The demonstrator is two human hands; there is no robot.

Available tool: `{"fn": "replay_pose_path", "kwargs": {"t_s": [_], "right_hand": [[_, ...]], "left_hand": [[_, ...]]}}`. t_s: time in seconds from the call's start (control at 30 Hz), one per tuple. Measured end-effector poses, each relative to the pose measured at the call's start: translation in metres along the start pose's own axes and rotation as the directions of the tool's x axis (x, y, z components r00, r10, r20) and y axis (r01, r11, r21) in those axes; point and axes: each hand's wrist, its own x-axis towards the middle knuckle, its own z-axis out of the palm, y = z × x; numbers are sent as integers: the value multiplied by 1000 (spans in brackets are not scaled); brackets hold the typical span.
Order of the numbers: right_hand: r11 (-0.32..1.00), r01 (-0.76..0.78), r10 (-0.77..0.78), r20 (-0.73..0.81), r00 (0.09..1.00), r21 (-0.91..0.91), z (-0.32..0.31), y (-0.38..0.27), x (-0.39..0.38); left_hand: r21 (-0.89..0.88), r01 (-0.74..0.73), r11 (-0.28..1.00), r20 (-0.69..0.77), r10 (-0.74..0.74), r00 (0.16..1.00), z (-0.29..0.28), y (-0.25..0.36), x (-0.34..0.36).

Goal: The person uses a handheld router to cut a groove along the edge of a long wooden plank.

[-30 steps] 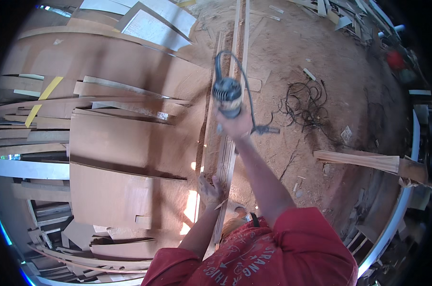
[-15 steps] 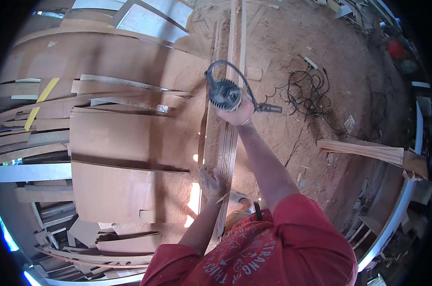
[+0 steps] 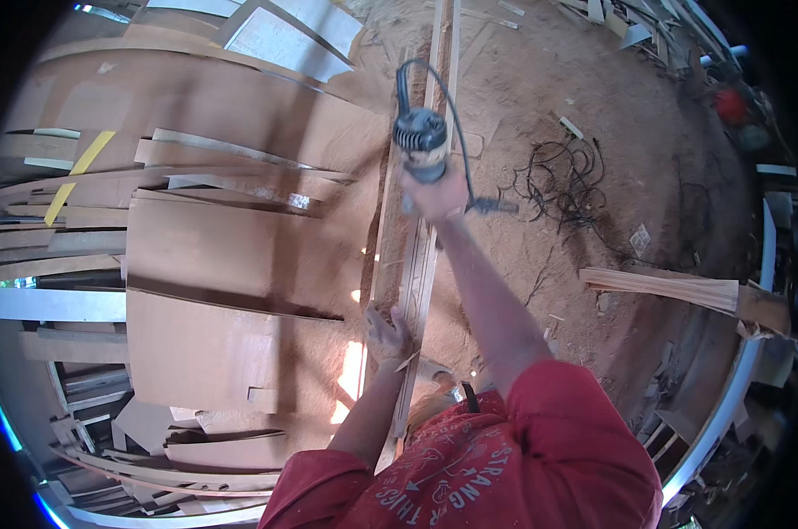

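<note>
A long, narrow wooden board (image 3: 419, 273) with lines running along it stretches away from my body. Around the lower body of a corded trim router (image 3: 421, 134) my right hand (image 3: 438, 189) is closed, with the tool over the far part of the board. The router's black cord loops up from its top and down past my wrist. Nearer to me, my left hand (image 3: 388, 337) grips the board's left edge, its thumb and fingers partly in view. A thin splinter of wood lies by that wrist. The router's bit is hidden.
Large brown sheets (image 3: 200, 344) and stacked planks fill the left side. Tangled black cable (image 3: 562, 181) lies on the dusty floor to the right, by a power strip (image 3: 571, 128). A bundle of thin wooden strips (image 3: 659, 289) juts in at the right. Offcuts (image 3: 632, 35) lie far right.
My right hand has pushed the router farther away along the board, and the tool now looks tilted. My left hand stays at nearly the same spot on the board.
</note>
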Motion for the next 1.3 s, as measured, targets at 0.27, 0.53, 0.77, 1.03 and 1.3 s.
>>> {"fn": "replay_pose_path", "kwargs": {"t_s": [0.27,0.53,0.77,1.03,1.3], "right_hand": [[977,211,-209,-71,975,17,3,40,-86],[882,471,-470,-128,873,-29,4,53,-30],[856,517,-512,-163,844,-15,22,54,57],[887,462,-456,-145,878,7,19,34,180],[913,327,-360,-104,927,-245,21,1,269]], "left_hand": [[79,-101,992,-58,106,993,-6,22,-2],[40,-78,996,-42,80,996,-2,11,1],[184,-228,956,-60,242,968,8,-28,1],[159,-9,987,91,-6,996,-2,3,-2],[163,-38,986,67,28,997,-1,-6,-4]]}}
